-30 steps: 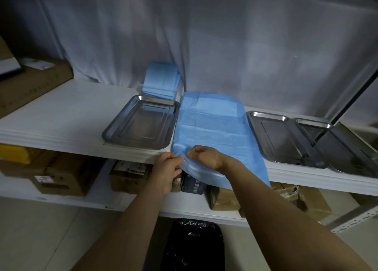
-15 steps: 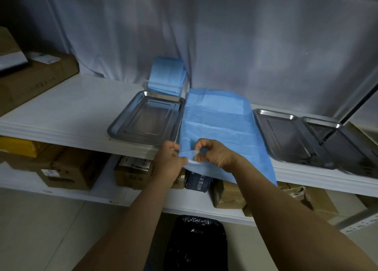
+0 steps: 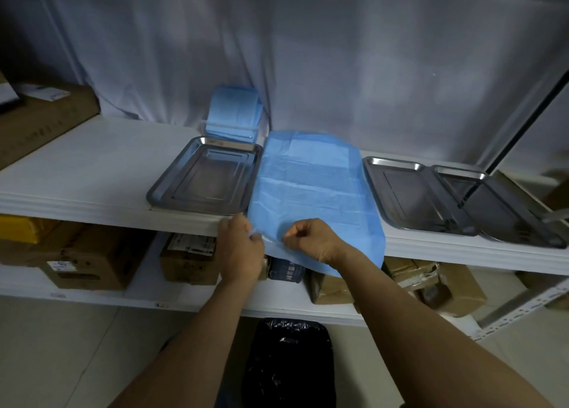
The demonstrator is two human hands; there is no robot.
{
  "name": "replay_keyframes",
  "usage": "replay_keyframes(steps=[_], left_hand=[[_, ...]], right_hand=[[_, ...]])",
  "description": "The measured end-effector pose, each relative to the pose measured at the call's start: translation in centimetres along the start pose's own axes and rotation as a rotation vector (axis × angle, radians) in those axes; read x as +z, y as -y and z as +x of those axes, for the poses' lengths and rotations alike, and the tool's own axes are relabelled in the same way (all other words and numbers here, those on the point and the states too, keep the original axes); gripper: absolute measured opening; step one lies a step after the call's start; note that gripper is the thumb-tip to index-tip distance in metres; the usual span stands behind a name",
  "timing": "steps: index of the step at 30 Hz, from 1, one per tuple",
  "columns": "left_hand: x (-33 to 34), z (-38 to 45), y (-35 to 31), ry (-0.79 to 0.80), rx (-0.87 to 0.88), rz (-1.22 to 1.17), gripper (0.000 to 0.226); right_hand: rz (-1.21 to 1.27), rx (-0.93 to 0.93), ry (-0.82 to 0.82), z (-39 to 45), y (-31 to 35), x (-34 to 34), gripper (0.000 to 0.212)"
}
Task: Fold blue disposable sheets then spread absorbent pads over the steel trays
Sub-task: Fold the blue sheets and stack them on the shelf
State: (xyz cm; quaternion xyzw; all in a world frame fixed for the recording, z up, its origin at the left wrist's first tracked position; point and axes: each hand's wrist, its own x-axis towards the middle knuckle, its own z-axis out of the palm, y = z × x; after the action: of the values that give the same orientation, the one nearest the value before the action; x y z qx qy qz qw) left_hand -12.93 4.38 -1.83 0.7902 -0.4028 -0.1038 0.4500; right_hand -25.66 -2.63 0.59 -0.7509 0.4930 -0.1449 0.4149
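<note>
1. Blue sheet (image 3: 311, 192) lies spread on the upper shelf (image 3: 92, 167), between steel trays, its near edge hanging over the shelf front.
2. Left hand (image 3: 241, 249) pinches the sheet's near left corner with curled fingers; right hand (image 3: 312, 240) grips the near edge just beside it, fingers curled round the fabric.
3. Steel trays counted: three. One bare tray (image 3: 206, 176) left of the sheet; two (image 3: 412, 195) (image 3: 498, 207) right, side by side and touching.
4. One stack of folded blue pads (image 3: 235, 115) stands behind the left tray, against the white curtain (image 3: 338, 53).
5. Cardboard boxes (image 3: 89, 256) fill the lower shelf, partly hidden by the arms; labels unreadable.
6. Black bag (image 3: 289, 361) sits on the floor, cut off below.
</note>
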Motion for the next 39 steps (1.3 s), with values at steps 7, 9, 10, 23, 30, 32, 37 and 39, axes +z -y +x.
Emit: replay_keyframes(steps=[7,9,10,23,30,32,37,39], left_hand=[[0.1,-1.0,0.4,-0.028,-0.137,-0.071,0.03],[0.0,-1.3,0.4,-0.055,-0.08,-0.021,0.023],[0.0,-1.4,0.5,-0.064,-0.052,-0.021,0.018],[0.4,-1.1,1.7,-0.011,-0.291,-0.153,0.024],[1.0,-0.1,1.5,0.174,-0.615,-0.574,0.046],[1.0,0.1,1.4,0.22,-0.656,-0.626,0.039],[0.8,-0.2,1.0,0.26,-0.675,-0.705,0.029],[0.6,-0.5,0.8,0.254,-0.624,-0.701,0.024]], right_hand=[[-0.006,0.337,-0.739,-2.2,-4.9,-3.2,0.024],[0.184,0.528,-0.884,-3.2,-6.4,-4.4,0.03],[0.277,0.613,-0.908,-3.6,-7.3,-4.9,0.033],[1.187,0.709,-0.595,-5.4,-11.1,-3.9,0.058],[1.044,0.679,-0.474,-4.9,-10.6,-4.1,0.064],[0.986,0.673,-0.469,-4.8,-10.5,-4.4,0.053],[0.767,0.594,-0.693,-4.3,-10.1,-5.2,0.019],[0.762,0.605,-0.686,-4.4,-10.0,-5.2,0.014]])
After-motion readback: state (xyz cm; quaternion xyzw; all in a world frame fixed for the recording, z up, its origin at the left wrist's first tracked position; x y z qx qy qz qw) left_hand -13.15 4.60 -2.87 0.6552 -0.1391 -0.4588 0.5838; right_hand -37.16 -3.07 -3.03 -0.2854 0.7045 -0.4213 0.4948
